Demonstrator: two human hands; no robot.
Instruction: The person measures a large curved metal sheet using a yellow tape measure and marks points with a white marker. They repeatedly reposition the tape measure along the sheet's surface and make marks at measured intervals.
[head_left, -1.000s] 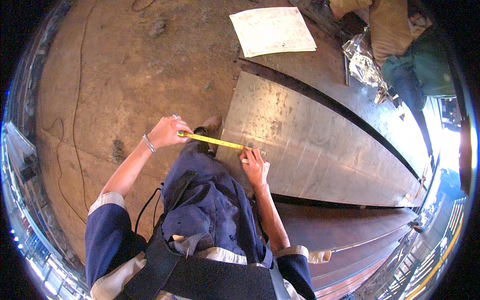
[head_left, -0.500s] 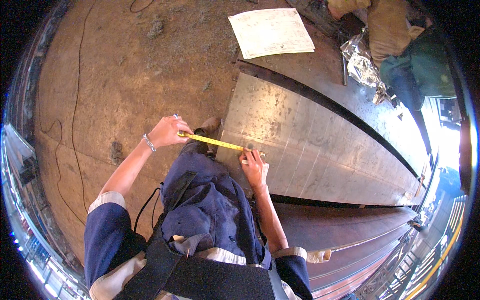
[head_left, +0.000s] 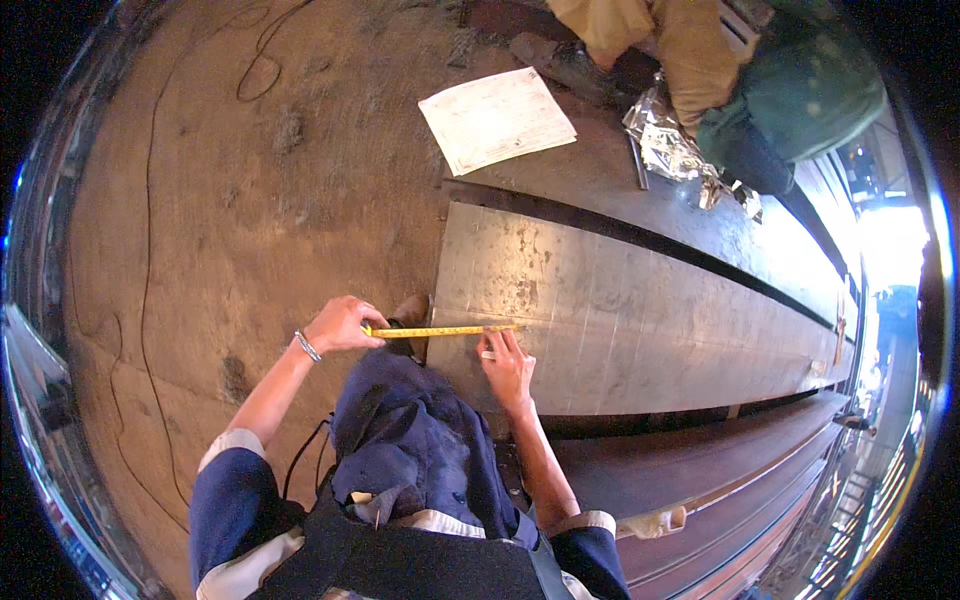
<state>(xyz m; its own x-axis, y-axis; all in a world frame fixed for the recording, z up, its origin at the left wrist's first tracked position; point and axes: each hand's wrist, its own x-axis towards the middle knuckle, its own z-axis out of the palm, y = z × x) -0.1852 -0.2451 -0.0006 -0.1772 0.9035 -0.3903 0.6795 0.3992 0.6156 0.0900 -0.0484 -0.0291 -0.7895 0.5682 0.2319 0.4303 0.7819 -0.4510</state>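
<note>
Yellow tape (head_left: 440,331) runs between the left hand (head_left: 343,324) and right hand (head_left: 507,365), over a dull grey plate (head_left: 640,320) with rusty blotches. Silver bracelet (head_left: 307,346) on the left wrist, navy trousers (head_left: 420,450) right below both hands. Way past the right hand there's a white sheet (head_left: 497,118) with faint lines, and the floor (head_left: 230,220) left of the left hand is brown.

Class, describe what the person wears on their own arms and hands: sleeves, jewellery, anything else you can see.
Both forearms are bare, with dark blue sleeves pushed up to pale cuffs near the elbows. The left hand has a silver bracelet at the wrist. The right hand wears a pale ring. No gloves.
</note>
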